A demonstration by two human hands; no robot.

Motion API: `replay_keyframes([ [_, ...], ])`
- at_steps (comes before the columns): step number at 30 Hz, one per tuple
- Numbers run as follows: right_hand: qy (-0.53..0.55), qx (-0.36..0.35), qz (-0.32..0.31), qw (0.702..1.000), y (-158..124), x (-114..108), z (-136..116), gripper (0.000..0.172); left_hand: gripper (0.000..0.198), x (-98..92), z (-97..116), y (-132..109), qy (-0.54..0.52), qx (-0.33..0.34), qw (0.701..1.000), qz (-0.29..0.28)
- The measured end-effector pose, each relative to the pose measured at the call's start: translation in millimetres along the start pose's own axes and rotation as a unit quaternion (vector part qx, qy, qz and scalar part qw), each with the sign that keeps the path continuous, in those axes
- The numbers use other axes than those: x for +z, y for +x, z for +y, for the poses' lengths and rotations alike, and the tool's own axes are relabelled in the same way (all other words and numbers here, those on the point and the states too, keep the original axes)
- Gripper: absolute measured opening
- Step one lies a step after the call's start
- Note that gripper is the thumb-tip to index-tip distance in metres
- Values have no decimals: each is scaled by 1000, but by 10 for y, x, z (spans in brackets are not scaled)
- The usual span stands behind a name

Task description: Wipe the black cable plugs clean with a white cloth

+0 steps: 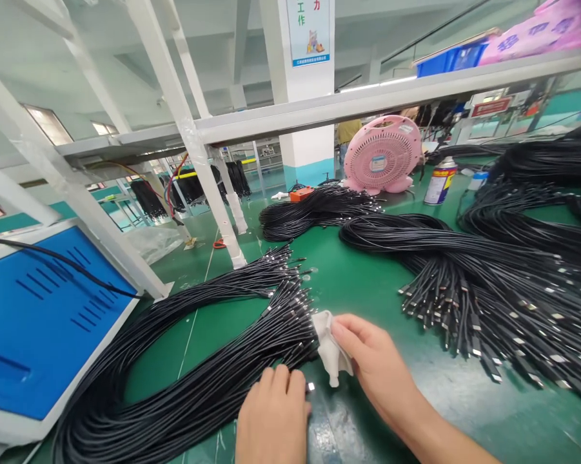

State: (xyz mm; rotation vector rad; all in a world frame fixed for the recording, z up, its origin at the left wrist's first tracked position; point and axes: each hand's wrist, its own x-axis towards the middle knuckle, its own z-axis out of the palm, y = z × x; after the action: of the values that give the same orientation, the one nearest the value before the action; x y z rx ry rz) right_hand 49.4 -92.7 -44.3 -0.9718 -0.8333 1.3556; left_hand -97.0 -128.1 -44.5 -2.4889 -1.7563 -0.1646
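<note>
My left hand (272,412) lies curled over a bundle of black cables (184,380) on the green mat, close to their metal connector ends (290,322). My right hand (374,367) pinches a crumpled white cloth (329,341) against those connector ends. Part of the cloth hangs below my fingers. A single metal connector tip (310,386) shows beside my left fingers. A larger bundle of black cables (483,290) with metal connectors lies to the right of my right hand, not touching it.
A green workbench mat (367,290) carries a further cable bundle (314,209), a pink desk fan (382,154) and a spray can (440,182). A blue machine panel (43,322) stands at the left. White shelf uprights (193,148) rise from the bench, and a person (347,135) stands beyond.
</note>
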Motion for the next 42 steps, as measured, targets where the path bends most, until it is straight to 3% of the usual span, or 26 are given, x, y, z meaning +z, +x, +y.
replay_keyframes([
  [4,-8,9,-12,1000,-32,11,-22,35,24,-54,-140,78,-22,-9,1000,-11],
  [9,-14,23,-9,1000,-31,35,-28,37,14,-195,-273,114,-149,-36,988,-26],
  [11,-7,42,-15,999,-46,77,-64,38,15,-278,-362,141,-243,-34,969,-19],
  [14,-26,42,-26,998,-94,168,-142,38,18,-348,-475,165,-396,-41,917,0],
  [16,-59,25,-29,997,-130,234,-175,36,16,-347,-503,161,-432,-49,900,13],
  [21,-118,30,-44,992,-180,372,-141,35,10,-225,-430,105,-417,-50,902,104],
  [28,-160,21,-50,986,-134,433,-97,28,18,-1,-392,62,-326,38,913,242],
  [37,-76,33,-52,995,-104,403,11,29,20,62,-409,85,-220,65,930,288],
  [42,-12,40,-41,998,-107,382,19,29,20,49,-422,90,-218,42,931,289],
])
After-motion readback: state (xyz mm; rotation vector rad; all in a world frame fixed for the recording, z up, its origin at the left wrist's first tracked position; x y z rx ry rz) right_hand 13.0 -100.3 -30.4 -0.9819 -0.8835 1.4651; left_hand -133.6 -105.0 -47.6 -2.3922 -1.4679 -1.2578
